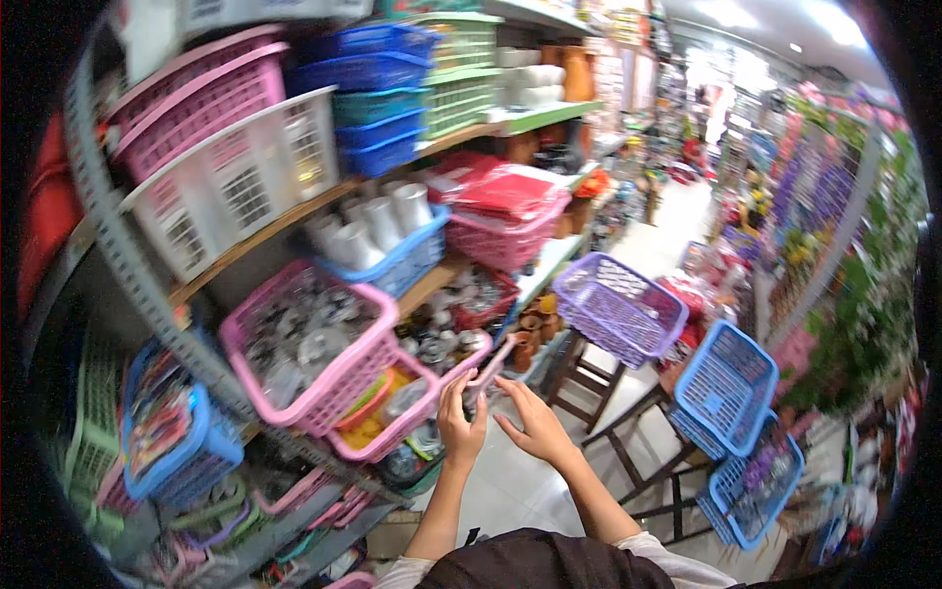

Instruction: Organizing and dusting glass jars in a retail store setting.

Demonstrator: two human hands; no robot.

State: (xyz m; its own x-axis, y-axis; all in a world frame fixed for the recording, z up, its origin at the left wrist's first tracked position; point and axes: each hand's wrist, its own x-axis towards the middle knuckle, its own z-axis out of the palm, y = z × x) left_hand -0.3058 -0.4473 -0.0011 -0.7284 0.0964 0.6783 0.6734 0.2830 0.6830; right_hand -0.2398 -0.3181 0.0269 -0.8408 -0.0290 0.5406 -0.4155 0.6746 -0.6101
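My left hand (462, 427) is raised at the rim of a pink plastic basket (441, 386); its fingers are bent and partly spread, and whether they touch the rim I cannot tell. To its right, my right hand (533, 423) is held up with thumb and fingers apart and nothing in it. The pink basket holds orange, yellow and clear items. Beside it on the left, a larger pink basket (349, 397) is filled with clear glass or plastic pieces. Beyond the hands, a purple plastic basket (625, 316) sits on a dark wooden stool (581, 386).
Metal shelving with a perforated upright (140, 280) runs along the left, loaded with stacked baskets. White vases stand in a blue basket (405, 258). Blue baskets (725, 390) rest on dark wooden stools at the right. Artificial flowers (824, 177) hang beyond a tiled aisle (673, 221).
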